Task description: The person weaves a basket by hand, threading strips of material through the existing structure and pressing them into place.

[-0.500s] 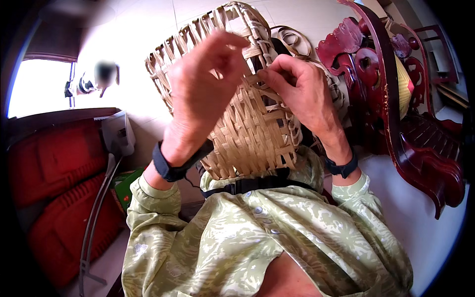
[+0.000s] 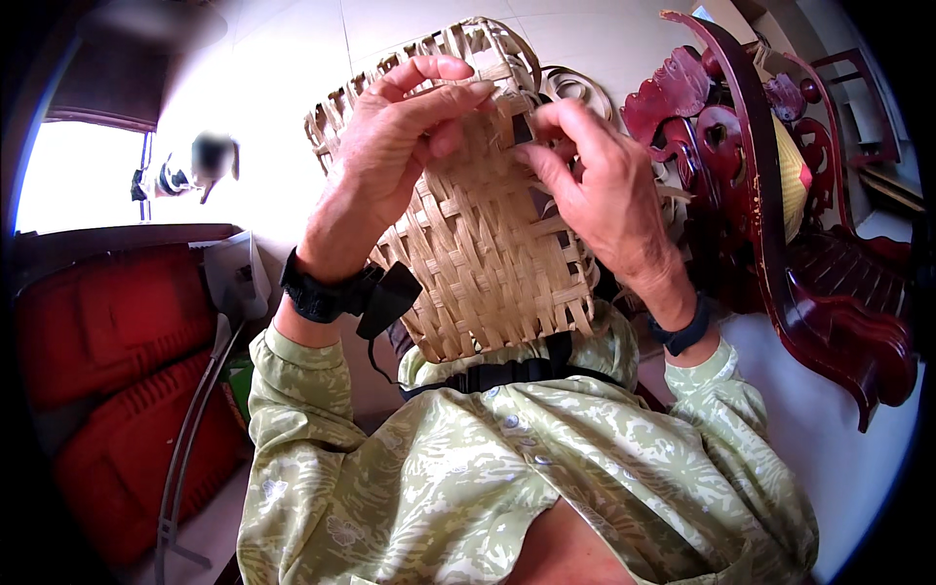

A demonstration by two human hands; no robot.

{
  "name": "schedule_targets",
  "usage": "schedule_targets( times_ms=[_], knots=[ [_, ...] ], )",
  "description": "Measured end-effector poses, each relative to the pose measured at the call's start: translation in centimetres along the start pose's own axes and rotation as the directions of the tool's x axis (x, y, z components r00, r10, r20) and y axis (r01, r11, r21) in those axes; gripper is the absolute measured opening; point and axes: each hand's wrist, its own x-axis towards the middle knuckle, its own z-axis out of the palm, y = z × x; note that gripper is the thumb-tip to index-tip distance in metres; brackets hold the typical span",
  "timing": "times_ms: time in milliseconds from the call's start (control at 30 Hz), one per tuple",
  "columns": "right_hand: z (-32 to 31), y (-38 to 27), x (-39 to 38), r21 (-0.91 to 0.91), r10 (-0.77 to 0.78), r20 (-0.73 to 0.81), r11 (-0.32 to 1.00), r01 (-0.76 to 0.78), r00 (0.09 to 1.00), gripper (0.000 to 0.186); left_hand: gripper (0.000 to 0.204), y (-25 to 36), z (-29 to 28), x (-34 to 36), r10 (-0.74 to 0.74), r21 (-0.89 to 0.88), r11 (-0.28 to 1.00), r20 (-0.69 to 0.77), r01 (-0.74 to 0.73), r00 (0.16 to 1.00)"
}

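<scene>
A woven basket of pale flat strips is held up in front of the chest, its open rim tilted toward twelve o'clock and its base resting just above a black strap across the shirt. The left hand is laid over the basket's wall at ten o'clock, fingers curled together over the rim with the thumb pressed against the weave. The right hand is set against the wall at two o'clock, its thumb and forefinger pinched on what seems to be a single strip near the rim, though the strip's end is hidden behind the fingers.

For the weaving to be done well, the wall should be kept braced by the left hand so that the rows are not pulled out of line, and the strip should be drawn snugly, flat and untwisted.

A carved dark-red wooden chair is seen at three o'clock, and red cushions at eight o'clock.
</scene>
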Motion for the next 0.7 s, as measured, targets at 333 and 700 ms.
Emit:
schedule_targets(
  times_ms=[333,700],
  knots=[
    [1.4,-0.2,0.7,0.170,0.073,-0.028,0.983,-0.068,0.997,0.015,0.014,1.6,-2.6,2.6,0.547,0.614,0.631,0.083,-0.475,0.833],
    [-1.9,-0.9,3.5,-0.120,-0.175,-0.097,0.979,0.163,0.980,0.017,0.022,3.0,-1.2,0.5,0.277,0.792,0.400,0.375,-0.461,0.885]
  ],
)
